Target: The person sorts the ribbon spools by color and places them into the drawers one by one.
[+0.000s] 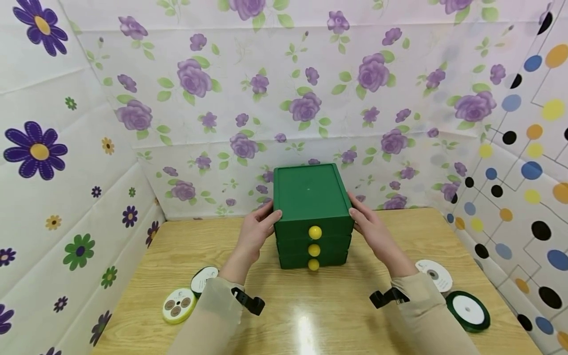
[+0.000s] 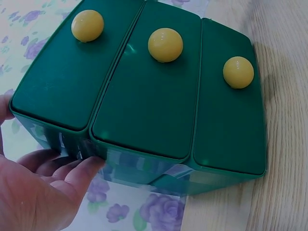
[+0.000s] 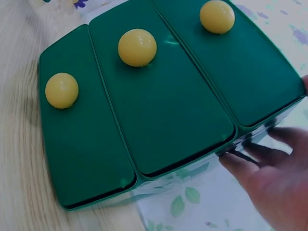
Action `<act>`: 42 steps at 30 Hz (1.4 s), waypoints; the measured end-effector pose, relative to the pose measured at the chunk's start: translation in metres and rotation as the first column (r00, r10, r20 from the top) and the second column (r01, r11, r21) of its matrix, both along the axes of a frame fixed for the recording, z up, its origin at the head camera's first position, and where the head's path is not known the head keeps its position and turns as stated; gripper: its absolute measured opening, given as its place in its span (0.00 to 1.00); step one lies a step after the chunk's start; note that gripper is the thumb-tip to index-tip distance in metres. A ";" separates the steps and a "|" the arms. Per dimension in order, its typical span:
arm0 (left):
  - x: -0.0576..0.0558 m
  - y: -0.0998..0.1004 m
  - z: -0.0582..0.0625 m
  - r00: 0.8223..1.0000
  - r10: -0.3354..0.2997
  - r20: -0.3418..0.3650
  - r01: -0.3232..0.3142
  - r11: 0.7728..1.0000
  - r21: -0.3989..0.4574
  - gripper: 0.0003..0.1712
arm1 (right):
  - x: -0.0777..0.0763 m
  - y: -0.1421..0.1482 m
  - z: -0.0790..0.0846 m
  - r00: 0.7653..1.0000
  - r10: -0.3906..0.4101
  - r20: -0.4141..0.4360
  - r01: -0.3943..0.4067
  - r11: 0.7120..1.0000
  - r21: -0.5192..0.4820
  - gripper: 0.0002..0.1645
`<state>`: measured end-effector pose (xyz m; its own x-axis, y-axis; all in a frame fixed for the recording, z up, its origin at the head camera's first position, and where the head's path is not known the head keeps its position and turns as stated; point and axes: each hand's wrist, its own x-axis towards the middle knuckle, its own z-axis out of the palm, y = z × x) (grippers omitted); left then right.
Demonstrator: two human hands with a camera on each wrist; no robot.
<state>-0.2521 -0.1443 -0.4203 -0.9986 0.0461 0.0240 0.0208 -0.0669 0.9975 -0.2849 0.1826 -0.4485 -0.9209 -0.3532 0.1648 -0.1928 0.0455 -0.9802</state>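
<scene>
A green box of three stacked drawers [image 1: 312, 192] stands on the table near the back, each drawer front with a round yellow knob [image 1: 315, 232]. Against the box's left side lie the fingers of my left hand [image 1: 255, 229], fairly straight, with the thumb at the top front edge. On the opposite side my right hand [image 1: 372, 231] touches the wall in the same way, its thumb near the upper corner. Close up, the left wrist view shows the left fingertips [image 2: 94, 166] on the side wall. In the right wrist view the right fingertips [image 3: 233, 161] meet the other side. All drawers are closed.
Left of the box, a yellow-rimmed ribbon spool [image 1: 179, 305] and a dark-edged spool [image 1: 203, 279] lie on the wooden table [image 1: 306, 301]. At right lie a white spool [image 1: 435, 275] and a dark green one [image 1: 468, 310]. Patterned cloth walls [image 1: 284, 98] enclose the table.
</scene>
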 end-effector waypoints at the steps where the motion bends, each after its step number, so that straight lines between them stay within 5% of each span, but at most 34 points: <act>1: 0.000 0.000 0.000 1.000 -0.001 0.003 0.001 1.000 0.000 0.38 | 0.002 0.001 -0.001 0.999 -0.031 0.007 0.031 0.999 0.012 0.41; 7: 0.002 0.001 0.001 1.000 0.001 0.004 0.000 1.000 -0.009 0.38 | 0.018 0.004 -0.007 0.958 -0.288 0.008 0.288 0.958 0.011 0.34; 10: 0.003 0.002 0.001 1.000 0.001 0.009 -0.001 1.000 -0.006 0.38 | 0.029 0.003 -0.010 0.938 -0.346 0.015 0.346 0.938 0.006 0.32; 19: 0.003 0.001 0.002 1.000 -0.004 0.009 0.004 1.000 0.003 0.38 | 0.054 -0.022 -0.020 0.979 -0.127 0.162 0.123 0.992 0.037 0.32; 27: 0.002 0.000 0.000 1.000 -0.007 0.013 0.007 1.000 0.007 0.39 | 0.061 -0.051 -0.022 0.970 0.032 0.239 -0.016 0.997 -0.070 0.37; 34: 0.002 0.001 0.001 1.000 -0.011 0.017 0.010 1.000 0.013 0.39 | 0.062 -0.064 -0.021 0.956 0.064 0.285 -0.035 0.994 -0.106 0.38; 42: 0.002 0.000 0.002 1.000 -0.016 0.017 0.016 1.000 0.000 0.39 | 0.057 -0.068 -0.014 0.915 0.057 0.399 0.020 0.982 -0.186 0.40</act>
<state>-0.2498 -0.1446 -0.4184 -0.9980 0.0625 0.0065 0.0023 -0.0668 0.9978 -0.2284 0.1144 -0.4626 -0.9161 -0.3701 -0.1543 0.2195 -0.1410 -0.9654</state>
